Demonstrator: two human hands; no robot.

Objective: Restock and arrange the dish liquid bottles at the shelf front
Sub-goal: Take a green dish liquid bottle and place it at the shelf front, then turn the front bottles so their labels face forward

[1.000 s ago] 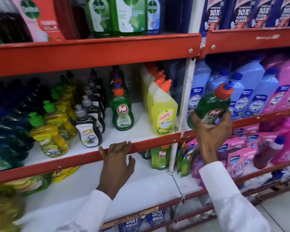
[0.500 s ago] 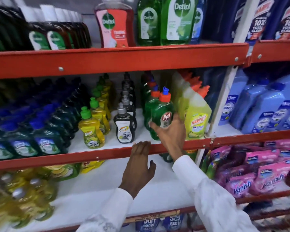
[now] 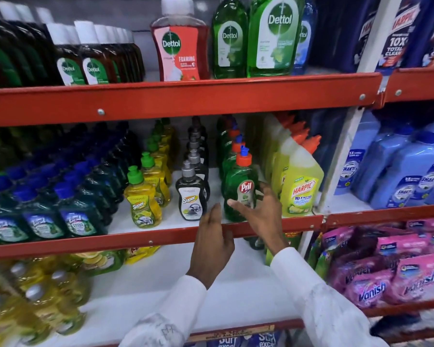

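Observation:
A green Pril dish liquid bottle with an orange cap stands upright at the front of the middle shelf, heading a row of the same bottles. My right hand is spread around its lower front, thumb across the label and fingers by its right side, not clamped. My left hand is raised in front of the red shelf lip, just left of the bottle, fingers straight and holding nothing. Left of the Pril row stand rows of black Super bottles and yellow Super bottles.
Yellow Harpic bottles stand tight against the Pril row's right. Dark green bottles fill the shelf's left. Dettol bottles sit on the shelf above. A white upright post divides off blue bottles and pink Vanish packs.
My right hand carried the Pril bottle from the right bay to the front of its row, set it down and loosened its grip. My left hand lifted off the shelf lip slightly.

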